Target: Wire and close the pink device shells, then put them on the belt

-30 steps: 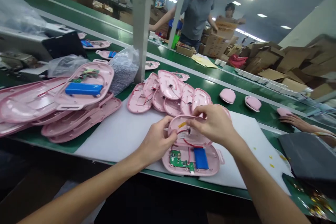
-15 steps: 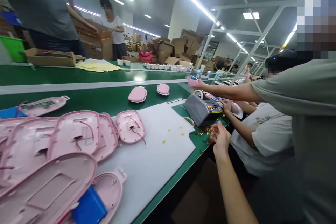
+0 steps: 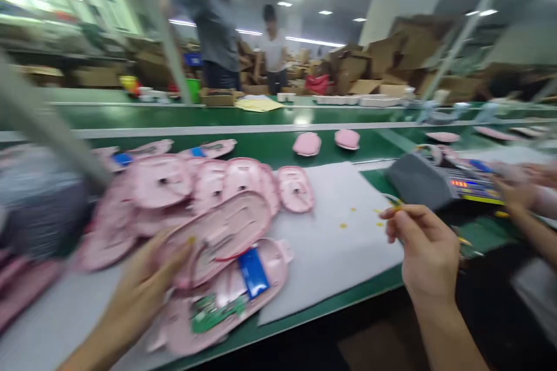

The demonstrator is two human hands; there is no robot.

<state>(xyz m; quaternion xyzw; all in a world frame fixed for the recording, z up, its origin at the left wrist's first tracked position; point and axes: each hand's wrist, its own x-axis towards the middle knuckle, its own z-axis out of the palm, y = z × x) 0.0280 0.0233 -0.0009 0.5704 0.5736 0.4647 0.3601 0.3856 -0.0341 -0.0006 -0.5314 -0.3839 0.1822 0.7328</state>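
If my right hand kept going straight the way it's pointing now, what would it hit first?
Probably the grey desktop machine with the lit display: the right hand points up and slightly left, just short of the machine's near left corner. Depth is blurred, so it's uncertain.

Bare white mat [image 3: 335, 232] between pink shells [image 3: 226, 185] and grey machine [image 3: 418, 182].

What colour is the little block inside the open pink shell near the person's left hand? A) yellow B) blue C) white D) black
B: the block lying inside the open pink shell, just right of the left hand, is bright blue.
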